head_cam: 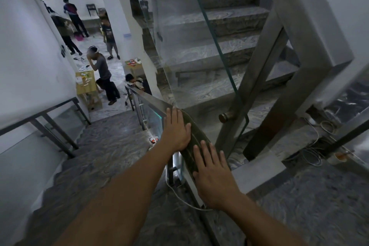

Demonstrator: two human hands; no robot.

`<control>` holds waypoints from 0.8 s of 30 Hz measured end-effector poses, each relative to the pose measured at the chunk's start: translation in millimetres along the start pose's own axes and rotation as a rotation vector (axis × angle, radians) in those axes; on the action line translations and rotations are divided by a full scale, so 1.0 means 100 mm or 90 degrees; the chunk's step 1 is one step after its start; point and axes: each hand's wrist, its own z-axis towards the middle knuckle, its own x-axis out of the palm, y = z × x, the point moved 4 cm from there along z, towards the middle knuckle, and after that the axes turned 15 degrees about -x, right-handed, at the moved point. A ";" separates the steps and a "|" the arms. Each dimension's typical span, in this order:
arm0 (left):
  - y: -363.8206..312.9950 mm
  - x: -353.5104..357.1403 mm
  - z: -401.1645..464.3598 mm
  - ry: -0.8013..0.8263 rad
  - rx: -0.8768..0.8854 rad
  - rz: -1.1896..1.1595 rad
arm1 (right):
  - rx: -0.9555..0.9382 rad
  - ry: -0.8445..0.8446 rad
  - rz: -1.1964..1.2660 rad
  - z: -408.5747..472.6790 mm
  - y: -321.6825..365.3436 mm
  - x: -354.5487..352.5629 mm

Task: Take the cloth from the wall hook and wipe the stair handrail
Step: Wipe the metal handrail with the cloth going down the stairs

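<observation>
A dark green cloth [194, 146] lies draped along the top of the metal stair handrail [148, 99], which runs down and away toward the lower floor. My left hand [176, 131] rests flat on the upper-left part of the cloth, fingers spread and pointing up the frame. My right hand [212, 171] presses flat on the nearer end of the cloth, fingers also spread. Both palms lie on the cloth without clutching it. The handrail section under the cloth is hidden.
A glass panel [217, 62] stands right of the rail, with upward marble steps [209, 32] behind it. Downward steps [103, 146] lie on the left beside a wall rail [50, 120]. A white cable [179, 195] hangs below the rail. Several people stand in the room below.
</observation>
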 end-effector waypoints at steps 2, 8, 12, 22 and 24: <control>-0.01 0.09 -0.26 -0.024 0.002 0.001 | 0.005 -0.003 -0.030 -0.19 -0.02 0.03; -0.08 0.28 -0.81 -0.039 0.021 0.012 | -0.018 -0.005 -0.011 -0.70 -0.09 0.05; -0.09 0.32 -1.04 -0.051 0.033 0.025 | -0.026 -0.006 -0.026 -0.99 -0.28 0.06; -0.31 0.42 -1.70 -0.051 0.093 0.058 | -0.038 -0.014 0.038 -1.21 -0.91 -0.11; -0.35 0.45 -1.78 -0.037 0.093 0.065 | -0.045 -0.028 0.068 -1.20 -0.98 -0.16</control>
